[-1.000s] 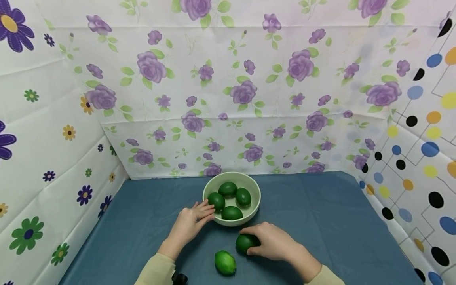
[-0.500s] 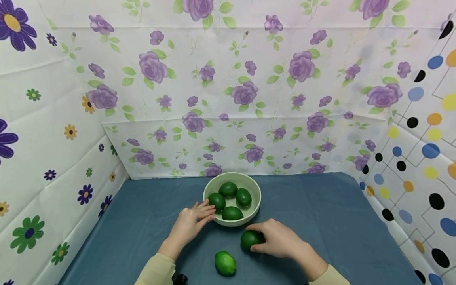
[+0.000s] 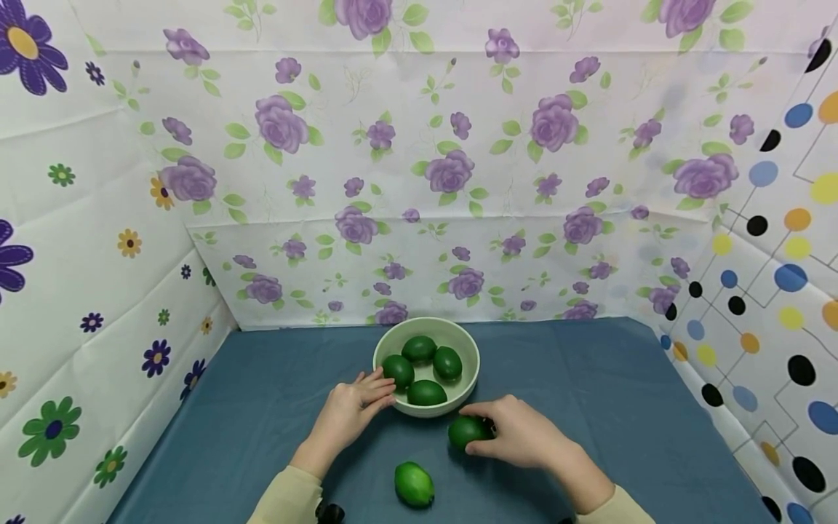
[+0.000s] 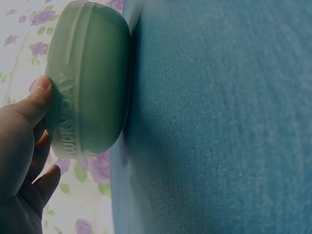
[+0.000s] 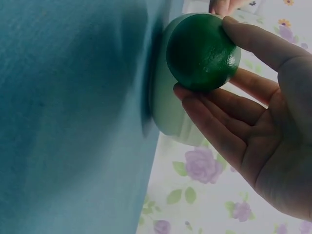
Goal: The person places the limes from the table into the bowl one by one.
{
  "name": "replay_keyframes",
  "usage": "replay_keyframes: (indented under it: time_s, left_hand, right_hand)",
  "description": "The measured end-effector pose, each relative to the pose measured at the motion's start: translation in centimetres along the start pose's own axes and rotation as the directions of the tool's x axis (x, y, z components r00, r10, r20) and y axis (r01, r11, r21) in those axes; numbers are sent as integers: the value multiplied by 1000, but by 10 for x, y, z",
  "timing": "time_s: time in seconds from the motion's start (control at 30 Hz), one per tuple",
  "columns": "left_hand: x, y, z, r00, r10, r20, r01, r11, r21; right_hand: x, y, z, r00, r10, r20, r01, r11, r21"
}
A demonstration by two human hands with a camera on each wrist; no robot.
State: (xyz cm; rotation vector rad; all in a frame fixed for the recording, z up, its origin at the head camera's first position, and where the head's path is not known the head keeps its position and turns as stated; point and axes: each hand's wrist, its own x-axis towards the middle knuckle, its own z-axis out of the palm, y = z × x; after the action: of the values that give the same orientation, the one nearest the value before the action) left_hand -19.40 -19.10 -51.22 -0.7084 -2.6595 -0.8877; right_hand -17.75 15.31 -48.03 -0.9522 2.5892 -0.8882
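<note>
A pale green bowl [image 3: 425, 410] stands near the back of the table with several dark green limes [image 3: 427, 392] in it. My left hand [image 3: 350, 407] rests at the bowl's left rim with fingers fairly straight; in the left wrist view its thumb [image 4: 41, 90] touches the bowl's edge. Between thumb and fingertips, my right hand [image 3: 520, 433] holds another dark green lime [image 3: 466, 432], just in front and to the right of the bowl. That held lime [image 5: 202, 53] overlaps the bowl in the right wrist view. A brighter green lime [image 3: 414, 484] lies on the table between the forearms.
A blue cloth [image 3: 622, 407] covers the table. Behind it hangs a floral sheet [image 3: 452, 240], with patterned sheets closing the left and right sides. A small black object [image 3: 330, 513] shows beside the left sleeve at the lower edge.
My right hand, holding the dark green lime, has shifted rightward and slightly back toward the bowl. The left hand, bowl and brighter lime have stayed in place.
</note>
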Motion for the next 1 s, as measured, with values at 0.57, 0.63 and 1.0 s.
replay_keyframes:
  time_s: [0.57,0.63,1.0]
  left_hand:
    - [9,-5,-3,999,13,-34,-13,1000,13]
    - [6,-4,-1,1000,6,-18,-6,1000,-2]
    - [0,-2,1,999,-33,3,33,998,-50]
  right_hand:
    - [14,-23,-40,995,-62,-80,71,992,107]
    - [16,-26,-39,995,-59,-86,69,989,127]
    - [56,-37,-32,960,112,-257,-93,992,86]
